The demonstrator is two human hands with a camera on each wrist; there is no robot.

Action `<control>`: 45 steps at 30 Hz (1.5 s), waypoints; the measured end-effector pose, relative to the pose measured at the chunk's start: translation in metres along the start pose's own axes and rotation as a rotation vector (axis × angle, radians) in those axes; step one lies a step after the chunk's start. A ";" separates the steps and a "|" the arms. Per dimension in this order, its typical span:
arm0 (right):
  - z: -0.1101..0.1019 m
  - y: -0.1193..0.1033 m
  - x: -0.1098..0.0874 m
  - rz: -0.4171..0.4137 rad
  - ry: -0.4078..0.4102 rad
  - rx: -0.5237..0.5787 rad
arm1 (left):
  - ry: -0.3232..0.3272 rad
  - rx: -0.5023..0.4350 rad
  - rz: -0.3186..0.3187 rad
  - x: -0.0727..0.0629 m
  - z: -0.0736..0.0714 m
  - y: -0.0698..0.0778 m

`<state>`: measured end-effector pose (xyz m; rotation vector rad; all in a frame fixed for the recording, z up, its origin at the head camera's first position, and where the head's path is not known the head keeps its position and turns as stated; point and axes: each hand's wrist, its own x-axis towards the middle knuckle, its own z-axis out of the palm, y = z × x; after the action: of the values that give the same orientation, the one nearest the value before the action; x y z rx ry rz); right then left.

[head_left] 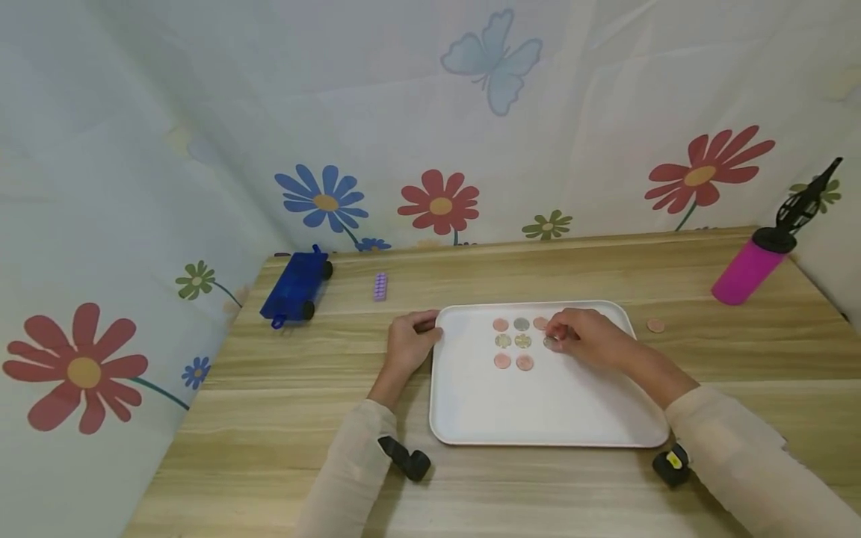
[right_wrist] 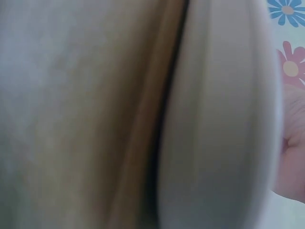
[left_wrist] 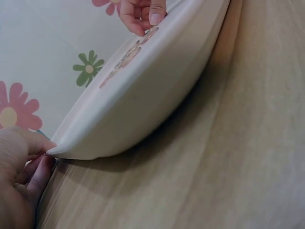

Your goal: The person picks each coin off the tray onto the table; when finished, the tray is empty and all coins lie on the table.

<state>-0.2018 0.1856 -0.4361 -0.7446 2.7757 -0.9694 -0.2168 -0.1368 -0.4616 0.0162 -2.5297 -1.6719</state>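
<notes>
Flowered cloth (head_left: 592,97), wooden desk (head_left: 269,418); head view: right hand (head_left: 595,340) pinches a round silvery coin (head_left: 550,344) over the far half of a white rectangular tray (head_left: 531,411), room toward the near edge. Left wrist: left hand (left_wrist: 19,174) grips far-left tray corner. Right wrist: fingers hidden.

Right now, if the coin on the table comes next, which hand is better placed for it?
Probably the right hand: it is nearer the loose coin, though its fingers are at another coin. The left hand grips the tray's left edge.
</notes>
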 end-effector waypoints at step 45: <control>-0.005 0.005 -0.008 -0.058 -0.061 0.097 | -0.012 0.003 -0.004 0.001 -0.001 0.001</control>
<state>-0.1983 0.1953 -0.4354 -0.8291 2.6477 -1.0647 -0.2173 -0.1375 -0.4602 0.0112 -2.5424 -1.6754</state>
